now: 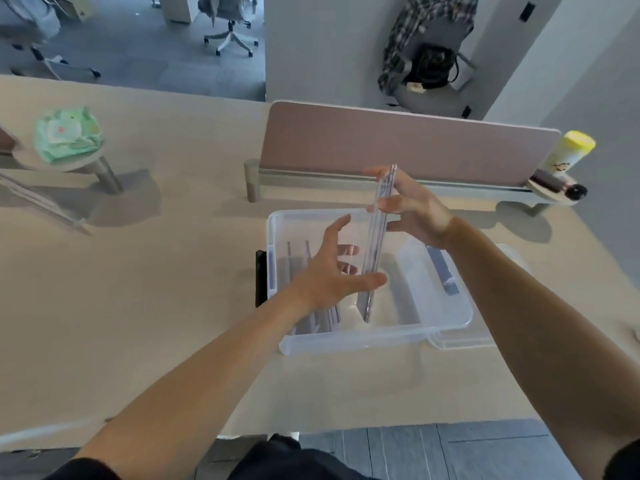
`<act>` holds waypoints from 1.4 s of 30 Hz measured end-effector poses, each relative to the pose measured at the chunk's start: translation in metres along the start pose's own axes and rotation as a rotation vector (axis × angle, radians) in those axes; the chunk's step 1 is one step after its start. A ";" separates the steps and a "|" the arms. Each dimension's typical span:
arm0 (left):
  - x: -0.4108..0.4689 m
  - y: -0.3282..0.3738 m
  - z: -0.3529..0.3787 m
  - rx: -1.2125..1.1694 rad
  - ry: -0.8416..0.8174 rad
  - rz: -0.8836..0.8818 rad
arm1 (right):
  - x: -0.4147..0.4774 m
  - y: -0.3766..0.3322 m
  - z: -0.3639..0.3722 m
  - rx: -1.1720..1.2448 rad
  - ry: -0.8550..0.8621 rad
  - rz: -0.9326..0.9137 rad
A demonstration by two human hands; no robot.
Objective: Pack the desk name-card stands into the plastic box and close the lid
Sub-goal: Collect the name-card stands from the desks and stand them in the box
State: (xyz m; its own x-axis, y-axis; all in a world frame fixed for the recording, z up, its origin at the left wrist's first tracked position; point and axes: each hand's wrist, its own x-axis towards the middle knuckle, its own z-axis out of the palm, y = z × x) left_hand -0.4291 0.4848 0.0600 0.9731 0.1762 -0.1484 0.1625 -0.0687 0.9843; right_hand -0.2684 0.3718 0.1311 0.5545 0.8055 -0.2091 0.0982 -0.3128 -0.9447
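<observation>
Beige laminate covers the table [138,341], whose far edge carries a pink partition panel [408,147]. Near the middle of the table, toward its right side, stands the clear plastic box [346,337], uncovered, with a black clasp [260,278] on its left wall. The lid [460,341] lies flat on the table, partly under the box's right side. Several name-card stands [311,320] already stand on edge in the left part of the box. One further transparent stand [377,244] is held on edge over the box's centre, its lower end inside the box and its upper end tilted away toward the partition. The right hand [412,209] grips the upper part of this stand between thumb and fingers. The left hand [332,268] is spread wide, fingers inside the box, the thumb touching the stand's lower part without closing round it. A yellow-capped bottle [568,150] sits at the table's far right corner.
</observation>
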 end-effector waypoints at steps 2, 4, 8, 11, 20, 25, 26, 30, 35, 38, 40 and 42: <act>0.015 -0.001 0.005 -0.014 0.021 -0.002 | 0.014 0.003 -0.009 -0.021 0.017 0.032; 0.029 -0.004 0.009 0.010 0.076 -0.011 | 0.023 0.010 -0.019 -0.064 0.060 0.072; 0.050 -0.012 0.019 0.040 0.132 -0.092 | 0.029 0.025 -0.031 -0.109 0.024 0.113; 0.059 -0.019 0.033 0.064 0.184 -0.166 | 0.037 0.040 -0.043 -0.154 -0.017 0.140; 0.087 -0.035 0.085 0.072 0.330 -0.414 | 0.066 0.074 -0.066 -0.561 -0.188 0.039; 0.073 -0.041 0.090 0.402 0.270 -0.407 | 0.072 0.100 -0.072 -0.565 -0.251 0.100; 0.068 -0.046 0.085 0.531 0.310 -0.382 | 0.074 0.106 -0.071 -0.538 -0.264 0.138; 0.052 -0.067 0.059 0.754 0.343 -0.374 | 0.084 0.135 -0.061 -0.522 -0.299 0.221; 0.058 -0.072 0.081 0.713 0.205 -0.494 | 0.099 0.167 -0.037 -0.548 -0.283 0.337; 0.068 -0.077 0.095 0.753 0.189 -0.597 | 0.105 0.177 -0.027 -0.545 -0.270 0.411; 0.073 -0.079 0.099 0.797 0.193 -0.635 | 0.108 0.182 -0.025 -0.525 -0.244 0.434; 0.075 -0.081 0.100 0.855 0.182 -0.664 | 0.112 0.188 -0.023 -0.483 -0.226 0.465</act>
State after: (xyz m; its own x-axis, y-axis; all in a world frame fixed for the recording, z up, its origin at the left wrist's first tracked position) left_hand -0.3531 0.4051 -0.0403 0.6225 0.5677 -0.5387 0.7733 -0.5520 0.3118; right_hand -0.1690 0.3912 -0.0644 0.4478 0.6022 -0.6609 0.2774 -0.7963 -0.5376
